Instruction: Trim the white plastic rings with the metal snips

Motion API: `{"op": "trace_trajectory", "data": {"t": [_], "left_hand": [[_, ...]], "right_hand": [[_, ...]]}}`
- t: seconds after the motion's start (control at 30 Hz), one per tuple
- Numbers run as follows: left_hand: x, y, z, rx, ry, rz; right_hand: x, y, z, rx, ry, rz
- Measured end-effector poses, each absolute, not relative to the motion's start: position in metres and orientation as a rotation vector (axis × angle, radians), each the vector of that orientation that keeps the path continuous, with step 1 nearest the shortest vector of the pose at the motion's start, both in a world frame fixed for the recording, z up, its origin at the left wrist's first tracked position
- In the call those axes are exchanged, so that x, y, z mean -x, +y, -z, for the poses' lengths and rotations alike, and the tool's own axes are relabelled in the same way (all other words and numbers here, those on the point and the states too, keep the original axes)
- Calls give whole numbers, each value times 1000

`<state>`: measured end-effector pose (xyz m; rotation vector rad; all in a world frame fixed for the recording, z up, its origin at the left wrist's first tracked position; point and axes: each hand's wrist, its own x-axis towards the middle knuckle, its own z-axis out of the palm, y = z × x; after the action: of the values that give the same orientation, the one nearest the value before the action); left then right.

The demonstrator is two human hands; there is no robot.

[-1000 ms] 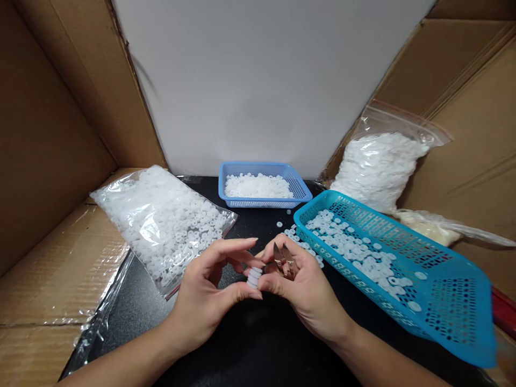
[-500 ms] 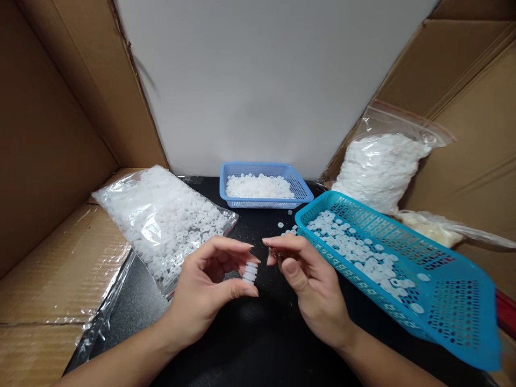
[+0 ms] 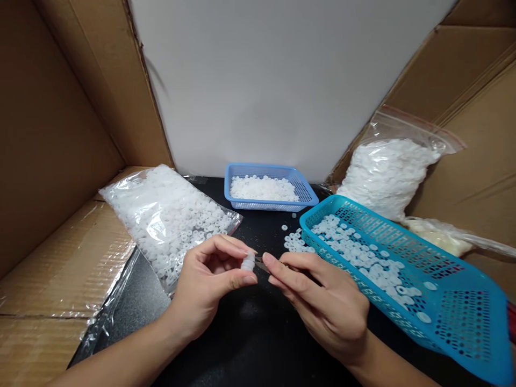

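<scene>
White back panel (image 3: 282, 80) between brown cardboard walls (image 3: 60, 118), black tabletop (image 3: 250, 333).

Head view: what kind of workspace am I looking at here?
Probably a small-parts sorting or trimming bench, walled in by cardboard. Bags of white plastic rings, a teal basket of loose rings, and the left hand pinching a small ring stack point to piecework.

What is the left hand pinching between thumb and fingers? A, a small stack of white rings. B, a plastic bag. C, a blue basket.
A: the left hand pinches a short stack of white rings between thumb and fingertips, above the black table.
</scene>
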<state>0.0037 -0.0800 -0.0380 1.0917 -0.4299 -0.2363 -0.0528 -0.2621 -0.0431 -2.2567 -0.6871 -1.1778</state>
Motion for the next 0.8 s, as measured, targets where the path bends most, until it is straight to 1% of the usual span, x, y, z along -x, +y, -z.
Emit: {"op": "trace_trajectory", "data": {"t": [0.23, 0.53, 0.8], "left_hand": [[-4, -79, 39, -1166, -427, 233], [-3, -79, 35, -1153, -406, 312], [-4, -78, 35, -1167, -432, 339]], "right_hand": [[52, -262, 39, 2298, -699, 1213], [53, -266, 40, 2369, -749, 1233], [53, -272, 37, 2416, -810, 1199]]}}
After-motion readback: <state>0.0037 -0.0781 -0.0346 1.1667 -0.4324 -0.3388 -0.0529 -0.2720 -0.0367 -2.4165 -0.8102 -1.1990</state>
